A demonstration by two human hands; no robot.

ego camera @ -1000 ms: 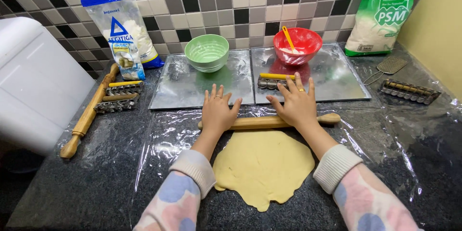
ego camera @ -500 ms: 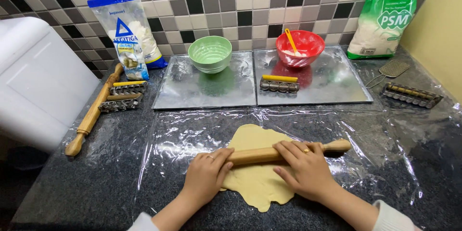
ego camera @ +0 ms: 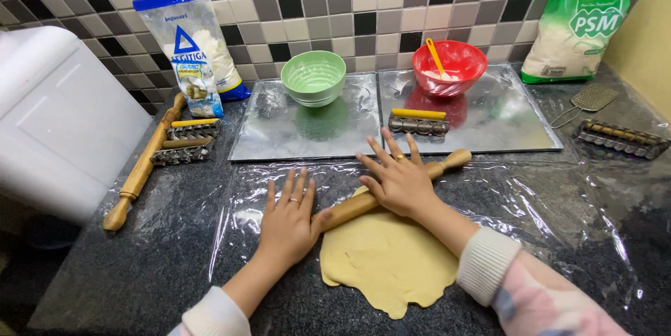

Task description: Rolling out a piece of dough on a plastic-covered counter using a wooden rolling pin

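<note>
Wooden rolling pin (ego camera: pixel 377 195) lying aslant at frame centre, across the far edge of the pale dough sheet (ego camera: pixel 388 259), which spreads toward lower centre on clear plastic film (ego camera: pixel 559 203) over the dark speckled tabletop (ego camera: pixel 140 266). Left hand (ego camera: pixel 290 220) flat with fingers splayed, palm down at the pin's near end, thumb touching the wood; grip released, nothing clasped. Right hand (ego camera: pixel 398 182) likewise open and spread, pressing down on the pin's middle, no closed grip.

Probably stiff, smooth and fairly light, that pin: rolls freely under flat palms, best steered by pressure on the barrel either side of centre, or by the knob (ego camera: pixel 458 160) jutting out upper right of the hands. Dough likely soft, thin and easily torn, with ragged edges and a faint crease; better lifted from beneath than pinched.

Further up: two metal trays (ego camera: pixel 307 133), green bowl (ego camera: pixel 313 77), red bowl (ego camera: pixel 449 67), flour bags at upper left (ego camera: pixel 192 49) and upper right (ego camera: pixel 576 25). Second rolling pin (ego camera: pixel 143 165) at left.
</note>
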